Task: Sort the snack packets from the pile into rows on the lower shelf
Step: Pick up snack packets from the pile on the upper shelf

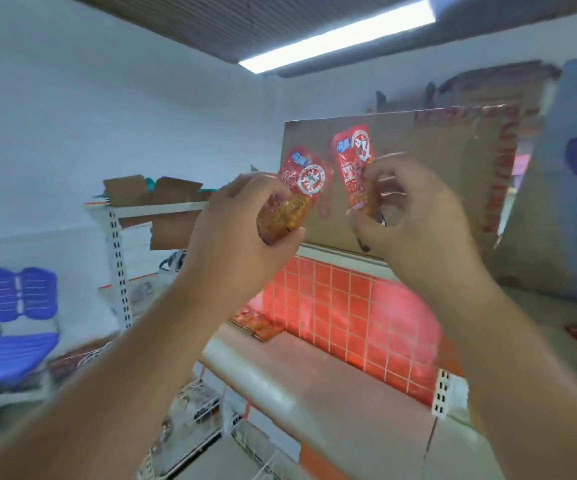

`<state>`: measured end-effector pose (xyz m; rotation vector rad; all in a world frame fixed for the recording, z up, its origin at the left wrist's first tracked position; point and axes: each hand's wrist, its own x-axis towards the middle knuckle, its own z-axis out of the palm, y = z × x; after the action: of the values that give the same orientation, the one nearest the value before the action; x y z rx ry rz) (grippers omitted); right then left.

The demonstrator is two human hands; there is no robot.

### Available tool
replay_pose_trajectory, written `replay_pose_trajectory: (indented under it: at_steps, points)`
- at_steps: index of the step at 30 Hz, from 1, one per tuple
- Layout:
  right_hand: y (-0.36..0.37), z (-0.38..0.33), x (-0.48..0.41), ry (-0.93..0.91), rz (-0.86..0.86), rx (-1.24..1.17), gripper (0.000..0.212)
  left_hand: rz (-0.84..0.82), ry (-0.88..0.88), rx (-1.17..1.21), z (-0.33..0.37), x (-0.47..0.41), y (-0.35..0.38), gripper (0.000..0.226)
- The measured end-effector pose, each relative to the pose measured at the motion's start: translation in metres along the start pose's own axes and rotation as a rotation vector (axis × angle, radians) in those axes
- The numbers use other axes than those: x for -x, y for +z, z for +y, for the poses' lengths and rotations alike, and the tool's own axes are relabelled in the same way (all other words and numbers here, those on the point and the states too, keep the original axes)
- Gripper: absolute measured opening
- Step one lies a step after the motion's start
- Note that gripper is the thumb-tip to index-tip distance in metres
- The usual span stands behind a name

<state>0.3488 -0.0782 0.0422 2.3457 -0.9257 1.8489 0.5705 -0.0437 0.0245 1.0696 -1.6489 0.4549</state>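
- Left packet (302,188): a red snack packet with a round white emblem, raised in front of the cardboard box (436,168). Its lower end sits inside the left hand (242,220) and its top leans up and to the right.
- Left hand: fingers and thumb are curled round the packet's lower half, gripping it.
- Right packet (354,157): a second red packet, held nearly upright just right of the first, apart from it.
- Right hand (415,220): thumb and curled fingertips pinch the lower right edge of its packet.
- Shelf board (315,382): lies below both hands, backed by a red grid panel (335,306). More red packets (259,323) lie flat at its far left end, blurred.
- Blue chair (17,306): stands at the far left.
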Motion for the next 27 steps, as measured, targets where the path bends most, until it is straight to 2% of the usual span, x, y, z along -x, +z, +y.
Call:
replay_pose_trajectory:
  at_steps: [8,14,19,27]
  points:
    - [0.131,0.011,0.013,0.066,-0.104,-0.135,0.038,-0.082,-0.102,-0.104,-0.107,0.036,-0.011,0.044]
    - [0.201,0.065,0.027,0.220,-0.156,-0.211,0.043,-0.161,-0.178,-0.139,-0.171,0.048,0.018,0.042]
    - [0.256,0.137,0.036,0.339,-0.173,-0.238,0.042,-0.249,-0.189,-0.174,-0.229,0.048,0.066,0.040]
    - [0.319,0.266,0.058,0.546,-0.302,-0.129,0.047,-0.441,-0.278,-0.073,-0.310,0.035,0.199,0.034]
